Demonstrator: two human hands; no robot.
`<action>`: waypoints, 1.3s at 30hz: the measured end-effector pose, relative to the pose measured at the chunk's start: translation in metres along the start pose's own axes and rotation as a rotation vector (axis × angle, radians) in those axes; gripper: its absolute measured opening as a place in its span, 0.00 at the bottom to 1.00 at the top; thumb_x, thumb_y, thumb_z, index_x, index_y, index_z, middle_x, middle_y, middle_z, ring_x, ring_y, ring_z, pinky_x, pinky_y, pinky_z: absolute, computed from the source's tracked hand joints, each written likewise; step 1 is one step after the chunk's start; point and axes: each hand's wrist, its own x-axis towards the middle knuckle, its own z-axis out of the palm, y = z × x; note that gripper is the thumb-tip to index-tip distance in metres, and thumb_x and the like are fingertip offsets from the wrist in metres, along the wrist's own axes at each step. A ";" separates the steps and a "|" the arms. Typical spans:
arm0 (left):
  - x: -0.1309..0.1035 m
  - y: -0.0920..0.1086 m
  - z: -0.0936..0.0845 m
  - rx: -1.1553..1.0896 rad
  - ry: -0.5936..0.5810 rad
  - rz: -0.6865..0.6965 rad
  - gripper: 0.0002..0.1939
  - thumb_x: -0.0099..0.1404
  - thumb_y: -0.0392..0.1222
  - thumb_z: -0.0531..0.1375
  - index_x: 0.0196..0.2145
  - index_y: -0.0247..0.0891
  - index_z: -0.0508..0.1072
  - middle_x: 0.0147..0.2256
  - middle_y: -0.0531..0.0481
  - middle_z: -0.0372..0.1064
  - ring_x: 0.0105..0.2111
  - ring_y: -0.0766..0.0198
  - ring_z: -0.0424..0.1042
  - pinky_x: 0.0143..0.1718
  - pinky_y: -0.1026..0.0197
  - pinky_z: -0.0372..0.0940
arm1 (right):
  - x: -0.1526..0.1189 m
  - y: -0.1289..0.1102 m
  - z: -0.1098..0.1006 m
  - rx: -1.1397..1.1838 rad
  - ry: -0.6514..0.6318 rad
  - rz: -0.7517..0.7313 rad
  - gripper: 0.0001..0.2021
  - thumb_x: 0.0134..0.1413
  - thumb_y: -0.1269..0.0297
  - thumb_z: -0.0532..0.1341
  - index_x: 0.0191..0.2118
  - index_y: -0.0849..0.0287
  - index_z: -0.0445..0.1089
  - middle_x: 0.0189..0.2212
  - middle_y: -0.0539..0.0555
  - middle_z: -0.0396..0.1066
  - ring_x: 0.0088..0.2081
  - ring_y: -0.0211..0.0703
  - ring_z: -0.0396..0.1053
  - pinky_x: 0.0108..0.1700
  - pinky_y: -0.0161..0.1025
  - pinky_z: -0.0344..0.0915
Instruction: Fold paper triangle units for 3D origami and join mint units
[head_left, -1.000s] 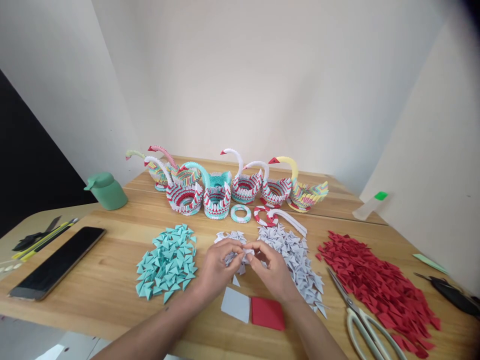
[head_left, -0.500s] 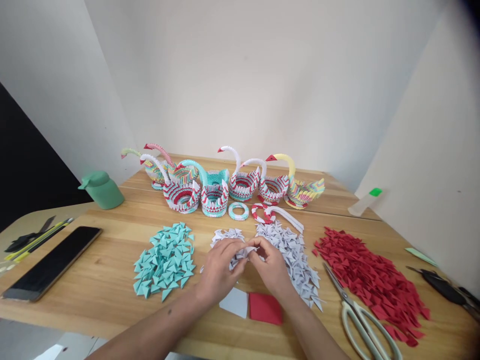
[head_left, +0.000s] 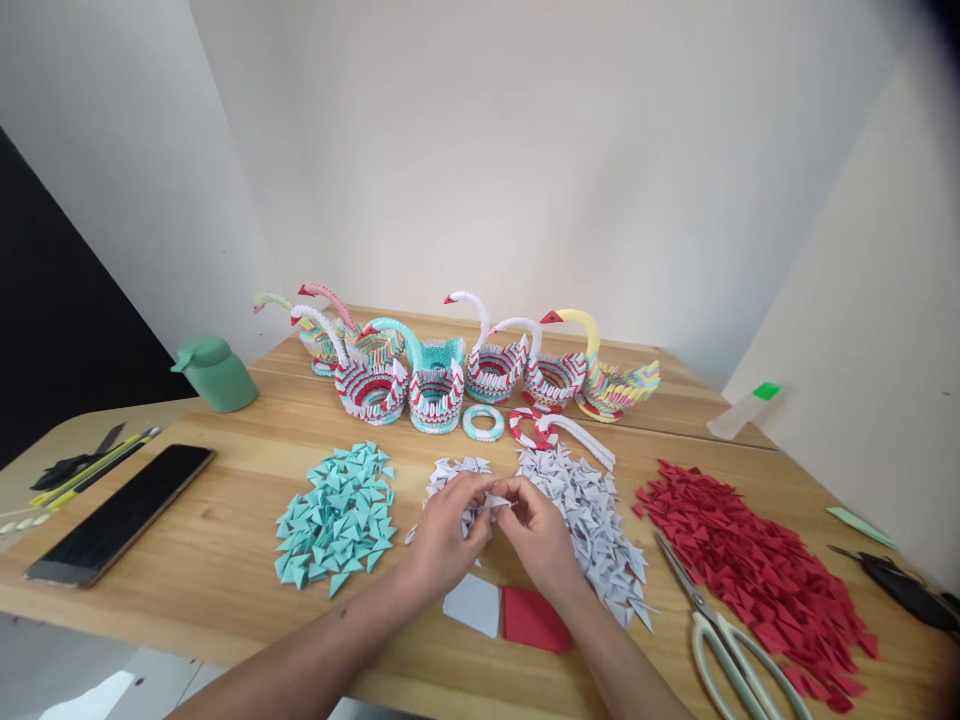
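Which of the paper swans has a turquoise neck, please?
The front-row swan just left of the turquoise-and-white ring. Only its neck is turquoise; the others have white, pink, yellow or pale green ones.

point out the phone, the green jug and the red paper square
phone (head_left: 124, 515): head view, middle of its dark screen
green jug (head_left: 223, 380): head view, middle of its body
red paper square (head_left: 531, 618): head view, middle of its upper face

7 upright swan necks (head_left: 590, 328), 4 ppr piles (head_left: 336, 520), 2 rings (head_left: 484, 435) & 1 ph. (head_left: 124, 515)
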 end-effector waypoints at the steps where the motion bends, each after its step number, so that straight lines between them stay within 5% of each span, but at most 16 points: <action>1: 0.000 0.000 0.000 -0.010 0.002 -0.003 0.20 0.58 0.25 0.55 0.47 0.39 0.69 0.38 0.48 0.71 0.36 0.62 0.69 0.40 0.61 0.64 | 0.000 0.001 0.001 -0.001 -0.006 0.000 0.04 0.49 0.68 0.57 0.32 0.56 0.67 0.30 0.50 0.71 0.28 0.41 0.68 0.32 0.36 0.64; 10: 0.002 -0.007 0.002 -0.219 0.034 -0.162 0.19 0.58 0.28 0.55 0.48 0.37 0.68 0.37 0.48 0.70 0.32 0.65 0.69 0.37 0.62 0.65 | 0.002 -0.002 -0.006 0.131 -0.145 0.031 0.07 0.54 0.60 0.60 0.36 0.57 0.69 0.29 0.50 0.69 0.31 0.41 0.67 0.34 0.36 0.65; 15: 0.008 -0.013 -0.001 -0.477 -0.006 -0.296 0.18 0.59 0.34 0.58 0.48 0.34 0.66 0.32 0.50 0.67 0.31 0.66 0.69 0.33 0.63 0.64 | 0.004 -0.001 -0.015 0.189 -0.211 -0.004 0.14 0.62 0.55 0.52 0.43 0.57 0.70 0.31 0.52 0.71 0.34 0.43 0.69 0.38 0.38 0.67; 23: 0.009 -0.020 0.000 -0.684 -0.084 -0.357 0.20 0.57 0.39 0.63 0.47 0.34 0.66 0.30 0.52 0.66 0.29 0.68 0.68 0.30 0.66 0.62 | 0.003 -0.004 -0.023 -0.148 -0.157 -0.277 0.07 0.60 0.64 0.56 0.40 0.53 0.71 0.37 0.53 0.73 0.40 0.45 0.70 0.43 0.40 0.64; 34: 0.009 -0.014 -0.001 -0.623 -0.111 -0.319 0.21 0.56 0.35 0.63 0.48 0.35 0.65 0.31 0.52 0.66 0.29 0.69 0.68 0.30 0.65 0.63 | 0.005 -0.005 -0.030 -0.294 -0.238 -0.406 0.08 0.61 0.65 0.55 0.33 0.53 0.70 0.32 0.53 0.72 0.37 0.46 0.68 0.42 0.41 0.63; 39: 0.007 -0.018 0.002 -0.643 -0.102 -0.304 0.24 0.58 0.37 0.62 0.52 0.36 0.63 0.32 0.52 0.65 0.28 0.69 0.68 0.29 0.66 0.63 | 0.003 -0.005 -0.027 -0.299 -0.184 -0.329 0.05 0.60 0.66 0.57 0.33 0.54 0.69 0.31 0.51 0.71 0.34 0.44 0.68 0.38 0.39 0.62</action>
